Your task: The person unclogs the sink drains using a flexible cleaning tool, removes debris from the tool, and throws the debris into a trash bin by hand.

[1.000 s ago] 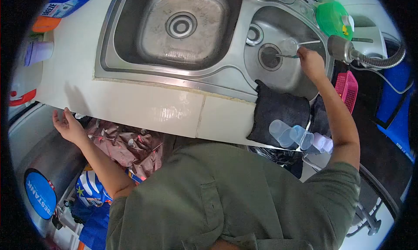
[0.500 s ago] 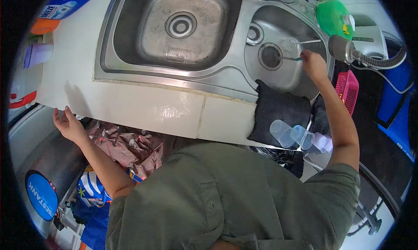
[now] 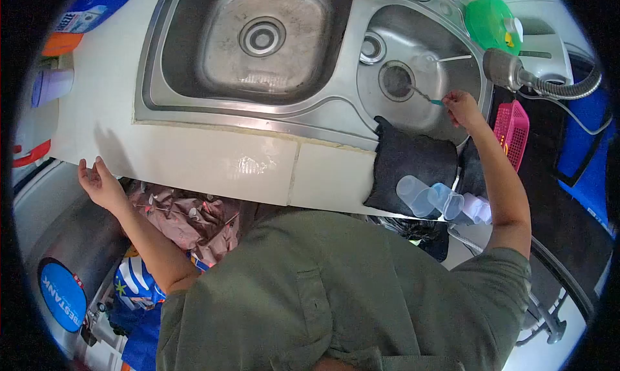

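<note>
My right hand is closed on a slim, stick-like tool with a teal end. Its thin grey shaft slants over the drain of the smaller steel sink; whether the tip touches the drain I cannot tell. Beyond the hand, a white stick and a clear, hard-to-make-out item lie in the same basin. At the counter's front edge on the left, my left hand stays with fingers apart, holding nothing.
A dark cloth lies on the counter's front right, with several plastic cups on it. Right of the sink are a spray or tap head, a pink basket and a green container. The larger basin is left.
My right hand has shifted slightly toward me, and the tool now slants more steeply over the drain. My left hand has stayed in place. The view has shifted a little.
</note>
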Demonstrator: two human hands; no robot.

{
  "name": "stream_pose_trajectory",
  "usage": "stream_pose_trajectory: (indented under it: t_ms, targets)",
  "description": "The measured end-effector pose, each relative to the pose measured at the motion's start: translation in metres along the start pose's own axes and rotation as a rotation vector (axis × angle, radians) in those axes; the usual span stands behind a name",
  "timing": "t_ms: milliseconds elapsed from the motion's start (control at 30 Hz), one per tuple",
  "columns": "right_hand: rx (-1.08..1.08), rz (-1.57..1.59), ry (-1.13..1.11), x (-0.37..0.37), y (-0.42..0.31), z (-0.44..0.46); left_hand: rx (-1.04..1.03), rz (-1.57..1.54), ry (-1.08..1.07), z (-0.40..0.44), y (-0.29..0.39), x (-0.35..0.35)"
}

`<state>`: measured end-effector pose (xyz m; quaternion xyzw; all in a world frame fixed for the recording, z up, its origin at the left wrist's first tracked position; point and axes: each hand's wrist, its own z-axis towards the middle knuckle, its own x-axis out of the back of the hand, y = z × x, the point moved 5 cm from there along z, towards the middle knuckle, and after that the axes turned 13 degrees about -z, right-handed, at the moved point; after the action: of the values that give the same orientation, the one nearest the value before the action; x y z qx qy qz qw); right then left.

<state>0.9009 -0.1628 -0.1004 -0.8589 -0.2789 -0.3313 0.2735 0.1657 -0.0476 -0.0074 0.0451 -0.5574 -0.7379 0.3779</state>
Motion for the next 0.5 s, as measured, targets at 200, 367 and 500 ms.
stream_pose_trajectory:
  t_ms: [200,367,500]
  targets:
    - [0.276,-0.523,0.366,0.000,-0.023,-0.017,-0.009,-0.042,-0.027,0.006,-0.004,-0.004]
    - [0.214,-0.479,0.391,0.007,-0.021,-0.008,0.019,-0.046,-0.010,0.005,0.001,0.001]
    - [0.357,-0.564,0.293,-0.021,-0.046,-0.011,0.002,-0.013,0.003,0.005,-0.004,0.008]
